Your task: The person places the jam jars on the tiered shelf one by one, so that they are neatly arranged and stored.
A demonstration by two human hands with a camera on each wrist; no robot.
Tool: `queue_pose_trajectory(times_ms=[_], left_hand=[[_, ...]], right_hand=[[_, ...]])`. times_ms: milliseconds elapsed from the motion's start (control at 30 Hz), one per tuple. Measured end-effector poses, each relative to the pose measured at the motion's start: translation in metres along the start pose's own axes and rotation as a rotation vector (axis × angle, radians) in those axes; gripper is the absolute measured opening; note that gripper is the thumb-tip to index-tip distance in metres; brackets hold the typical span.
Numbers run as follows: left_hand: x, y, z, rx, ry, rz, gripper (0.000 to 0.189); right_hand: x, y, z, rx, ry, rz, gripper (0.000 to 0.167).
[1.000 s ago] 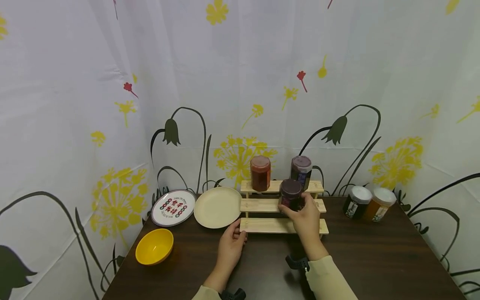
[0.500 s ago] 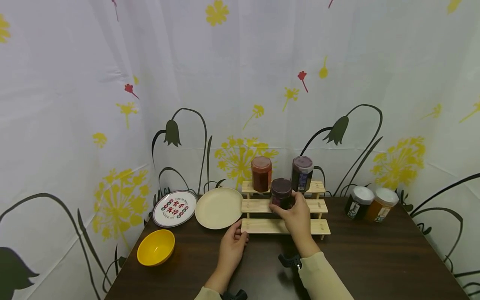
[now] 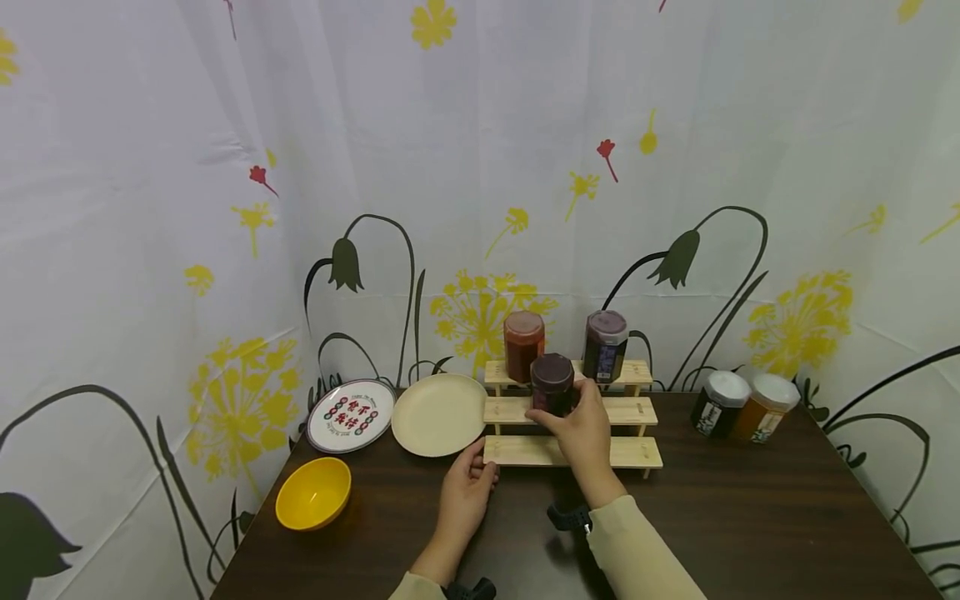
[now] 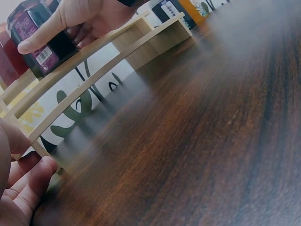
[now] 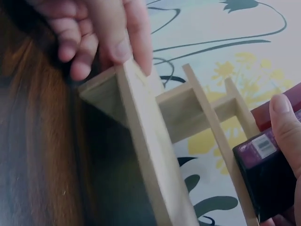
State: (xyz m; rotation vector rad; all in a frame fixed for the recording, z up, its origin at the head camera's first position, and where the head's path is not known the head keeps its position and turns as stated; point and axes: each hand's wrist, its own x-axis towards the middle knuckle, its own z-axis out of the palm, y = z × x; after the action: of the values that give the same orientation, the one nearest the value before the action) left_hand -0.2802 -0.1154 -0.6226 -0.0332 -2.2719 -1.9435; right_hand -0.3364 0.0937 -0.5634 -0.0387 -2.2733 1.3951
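A tiered wooden display rack [image 3: 521,451] with three steps stands at the back of the table. My right hand [image 3: 587,433] grips a jar with a dark purple lid [image 3: 552,379], thumb on the near side, at the left part of the middle step. In the left wrist view the jar's purple label [image 4: 45,54] with a barcode shows beside the thumb. At the left end of the lowest step, my left hand [image 3: 463,490] pinches the rack between thumb and fingers. On the top step sit a red jar [image 3: 523,348] and a dark jar with a pale purple lid [image 3: 605,346].
Left of the rack lie a cream plate [image 3: 438,415] and a white plate with red lettering [image 3: 351,417]. A yellow bowl [image 3: 312,494] sits in front of them. To the right stand a black jar [image 3: 718,405] and an amber jar [image 3: 765,408], both white-lidded. A printed curtain [image 3: 480,167] hangs behind.
My right hand has moved the dark purple jar leftward along the middle step, from near the dark jar above toward the red one. My left hand has stayed at the rack's end.
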Motion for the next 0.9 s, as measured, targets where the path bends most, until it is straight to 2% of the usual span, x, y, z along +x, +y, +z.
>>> queue_pose_trajectory(times_ms=[300, 633, 900], left_hand=[[0.0019, -0.0011, 0.0011, 0.008, 0.007, 0.001, 0.048], [0.0025, -0.0009, 0.0008, 0.024, 0.009, 0.012, 0.048], [0.0016, -0.0011, 0.0017, 0.026, 0.011, 0.008, 0.047]], right_hand=[[0.0, 0.0042, -0.0071, 0.103, -0.055, -0.007, 0.076], [0.0049, 0.0067, -0.0056, 0.083, -0.06, 0.015, 0.073], [0.0012, 0.0087, -0.0034, 0.101, -0.051, 0.017, 0.074]])
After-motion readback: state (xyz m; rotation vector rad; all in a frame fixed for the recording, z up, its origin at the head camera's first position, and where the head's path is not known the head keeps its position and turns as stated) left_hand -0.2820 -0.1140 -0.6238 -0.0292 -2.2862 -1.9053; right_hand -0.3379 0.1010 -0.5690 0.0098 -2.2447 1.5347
